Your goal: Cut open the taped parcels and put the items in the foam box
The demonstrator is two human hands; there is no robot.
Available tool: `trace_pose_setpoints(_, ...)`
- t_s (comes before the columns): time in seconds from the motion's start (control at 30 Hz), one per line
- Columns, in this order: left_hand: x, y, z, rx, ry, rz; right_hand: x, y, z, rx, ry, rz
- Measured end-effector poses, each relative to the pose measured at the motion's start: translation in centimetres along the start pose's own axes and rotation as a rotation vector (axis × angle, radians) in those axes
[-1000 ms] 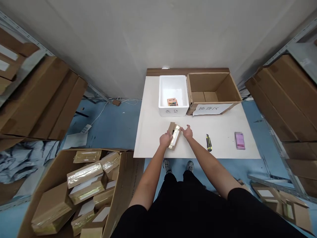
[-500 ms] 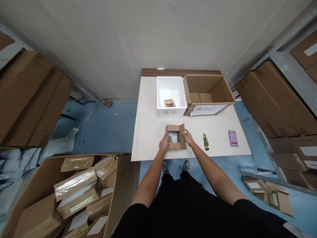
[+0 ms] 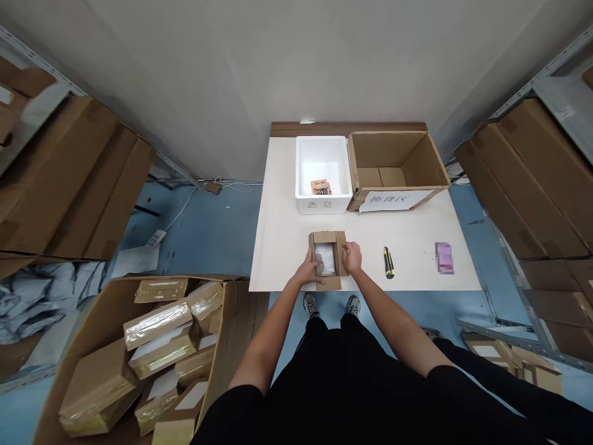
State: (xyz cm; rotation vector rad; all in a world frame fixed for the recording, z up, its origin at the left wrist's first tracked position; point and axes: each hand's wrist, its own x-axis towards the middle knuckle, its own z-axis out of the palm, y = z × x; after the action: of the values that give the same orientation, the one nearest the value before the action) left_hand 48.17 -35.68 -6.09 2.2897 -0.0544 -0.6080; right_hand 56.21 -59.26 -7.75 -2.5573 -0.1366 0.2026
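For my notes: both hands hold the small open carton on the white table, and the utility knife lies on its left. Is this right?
No. The head view shows the utility knife lying right of the small open carton; the left hand and right hand do hold it.

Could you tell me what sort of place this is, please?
Probably a warehouse packing room: metal shelving stacked with cardboard boxes, a floor carton full of taped parcels, and a white table where the left hand and right hand hold an opened small box.

A pale grey wall (image 3: 278, 62) stands behind a white table (image 3: 282, 241). The floor (image 3: 217, 228) is blue. Metal shelves (image 3: 542, 75) line both sides
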Motion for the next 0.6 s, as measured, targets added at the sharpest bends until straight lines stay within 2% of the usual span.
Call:
trace_pose_setpoints(0.1,-1.1,0.3,1.9,0.078,0.104,-0.014,0.8,-2.1,-0.3,-0.112,-0.289,-0.356)
trace_pose_setpoints(0.17,-1.7,0.8,3.4,0.111,0.195,0.013,1.1,-3.4,-0.1,-0.13,-0.425,-0.463)
trace_pose_setpoints(0.23,-2.2,1.3,4.9,0.111,0.254,0.04,1.4,-4.2,0.1,-0.121,-0.416,-0.463)
trace_pose_setpoints(0.37,-3.0,1.4,7.1,0.091,0.334,0.047,3.2,-4.9,0.2,-0.143,-0.285,-0.392)
trace_pose_setpoints(0.53,-2.9,0.7,8.6,0.172,0.426,0.052,7.8,-6.6,0.7,-0.333,-0.403,-0.32)
trace_pose_setpoints(0.6,-2.8,0.6,8.9,0.202,0.459,0.051,8.2,-7.3,1.1,-0.331,-0.364,-0.304)
